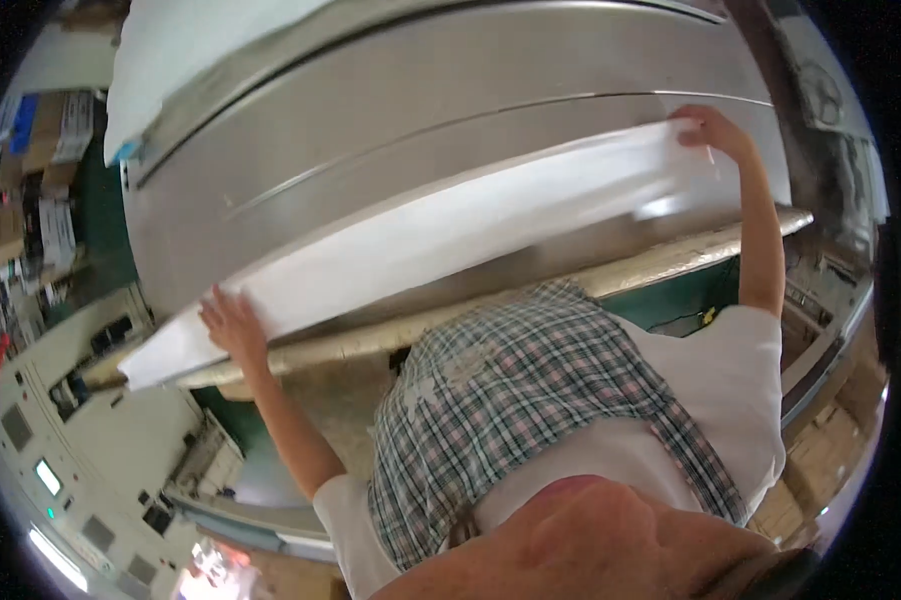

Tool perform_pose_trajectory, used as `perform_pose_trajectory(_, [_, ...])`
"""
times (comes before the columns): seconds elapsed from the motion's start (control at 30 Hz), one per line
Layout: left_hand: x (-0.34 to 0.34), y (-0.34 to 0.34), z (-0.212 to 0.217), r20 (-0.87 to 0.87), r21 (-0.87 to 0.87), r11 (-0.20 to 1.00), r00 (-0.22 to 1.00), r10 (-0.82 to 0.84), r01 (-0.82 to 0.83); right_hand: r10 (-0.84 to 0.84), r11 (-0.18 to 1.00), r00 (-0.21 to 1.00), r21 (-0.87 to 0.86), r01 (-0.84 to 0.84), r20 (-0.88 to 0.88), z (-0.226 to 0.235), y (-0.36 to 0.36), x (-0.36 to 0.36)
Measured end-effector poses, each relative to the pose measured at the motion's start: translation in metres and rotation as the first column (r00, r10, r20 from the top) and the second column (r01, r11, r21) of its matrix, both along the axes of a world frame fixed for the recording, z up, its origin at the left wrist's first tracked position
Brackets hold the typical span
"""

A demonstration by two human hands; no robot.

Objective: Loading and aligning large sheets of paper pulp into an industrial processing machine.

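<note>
A long white sheet (400,255), perhaps paper or thin film, stretches slantwise across the grey metal table (450,130) in front of me. Its left end hangs past the padded front edge. My left hand (235,325) rests on the sheet near that end, fingers spread and slightly blurred. At the far right, my right hand (712,132) has its fingers curled over the sheet's other end, gripping the corner. What lies under the fingertips is hidden.
A yellowish wrapped bar (650,268) runs along the table's front edge, close to my checked apron (510,380). White material (190,70) is heaped at the back left. A pale control cabinet (80,440) stands left, with cardboard boxes (45,140) behind it.
</note>
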State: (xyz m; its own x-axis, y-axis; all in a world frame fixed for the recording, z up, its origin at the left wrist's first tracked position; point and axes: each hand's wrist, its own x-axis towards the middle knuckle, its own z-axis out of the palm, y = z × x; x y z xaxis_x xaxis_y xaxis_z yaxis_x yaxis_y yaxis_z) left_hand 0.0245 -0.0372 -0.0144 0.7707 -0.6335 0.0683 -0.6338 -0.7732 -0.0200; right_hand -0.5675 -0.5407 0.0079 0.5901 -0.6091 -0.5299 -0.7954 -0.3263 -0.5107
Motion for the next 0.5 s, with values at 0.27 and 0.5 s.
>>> perform_pose_trajectory(0.27, [-0.121,-0.055,0.021,-0.211,0.000,0.969,0.947,-0.242,0.248,0.170,0.958,0.976,0.257,-0.130,-0.136,0.025,0.126,0.139])
perform_pose_trajectory(0.5, [-0.174,-0.102,0.046,-0.546,-0.457,0.598,0.324,-0.773,0.658,0.582,0.742,0.732,0.138,-0.656,0.355,-0.011,0.132,0.221])
